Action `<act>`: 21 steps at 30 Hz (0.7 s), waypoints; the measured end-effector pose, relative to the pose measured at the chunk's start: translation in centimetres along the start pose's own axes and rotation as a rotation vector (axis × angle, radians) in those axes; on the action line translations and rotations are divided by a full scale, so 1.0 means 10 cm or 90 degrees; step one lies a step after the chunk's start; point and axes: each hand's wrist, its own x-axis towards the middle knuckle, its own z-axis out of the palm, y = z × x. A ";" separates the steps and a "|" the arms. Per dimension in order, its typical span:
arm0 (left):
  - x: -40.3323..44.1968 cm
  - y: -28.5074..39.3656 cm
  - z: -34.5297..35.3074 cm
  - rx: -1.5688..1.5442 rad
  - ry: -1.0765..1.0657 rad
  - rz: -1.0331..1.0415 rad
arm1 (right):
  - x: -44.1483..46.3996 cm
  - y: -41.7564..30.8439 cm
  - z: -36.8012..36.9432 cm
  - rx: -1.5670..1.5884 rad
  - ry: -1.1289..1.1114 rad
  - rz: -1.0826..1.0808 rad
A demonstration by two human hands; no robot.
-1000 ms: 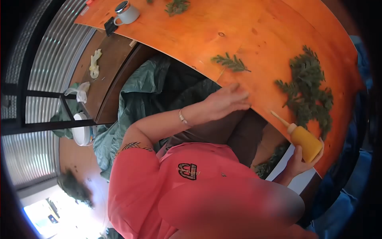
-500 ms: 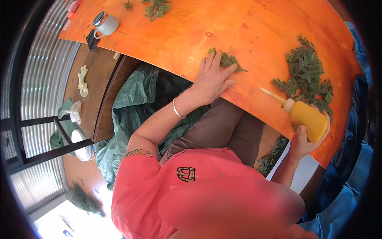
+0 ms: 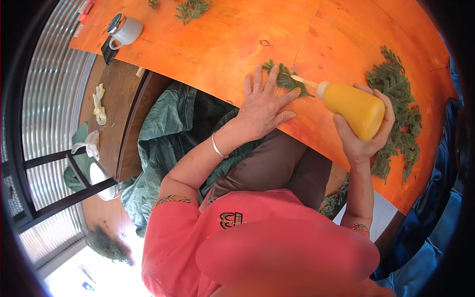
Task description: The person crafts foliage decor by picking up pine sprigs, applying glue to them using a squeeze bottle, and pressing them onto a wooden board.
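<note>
My left hand (image 3: pixel 263 110) lies flat at the table's near edge with its fingers spread. Its fingertips touch a small green sprig (image 3: pixel 285 79) on the orange tabletop. In my right hand (image 3: pixel 365 143) is a yellow squeeze bottle (image 3: pixel 354 106) with a long pale nozzle, tilted so the nozzle points left. The nozzle tip meets or hovers just over the sprig; I cannot tell which. Behind the right hand lies a heap of green sprigs (image 3: pixel 396 94).
A grey mug (image 3: pixel 127 30) with a dark lid stands at the upper left, by a dark flat object (image 3: pixel 110 49) on the table edge. More sprigs (image 3: pixel 192 10) lie at the far side. Green sheeting (image 3: pixel 166 116) hangs below the table, and blue fabric (image 3: pixel 440 153) is at the right.
My right hand has brought the bottle up and to the left, so its nozzle is at the sprig. The left hand's fingers have spread wider, uncovering more of the sprig.
</note>
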 end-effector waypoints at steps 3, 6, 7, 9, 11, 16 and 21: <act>0.00 -0.01 0.01 0.003 0.001 0.002 | 0.01 0.09 0.04 -0.026 -0.038 -0.012; 0.01 -0.01 -0.01 0.005 -0.012 0.008 | 0.01 0.05 0.02 -0.038 -0.030 0.011; 0.01 -0.01 -0.02 0.007 -0.019 0.010 | 0.01 0.02 0.00 -0.049 -0.033 0.017; 0.02 -0.01 -0.03 0.009 -0.031 0.016 | 0.00 -0.03 -0.05 -0.071 -0.037 0.028; 0.02 -0.02 -0.05 0.010 -0.046 0.025 | 0.01 -0.07 -0.12 -0.090 -0.037 0.027; 0.01 -0.07 -0.08 0.012 -0.069 0.046 | -0.02 -0.13 -0.28 -0.096 -0.027 0.045; 0.02 -0.07 -0.08 0.025 -0.077 0.048 | -0.08 -0.17 -0.40 -0.117 -0.020 0.051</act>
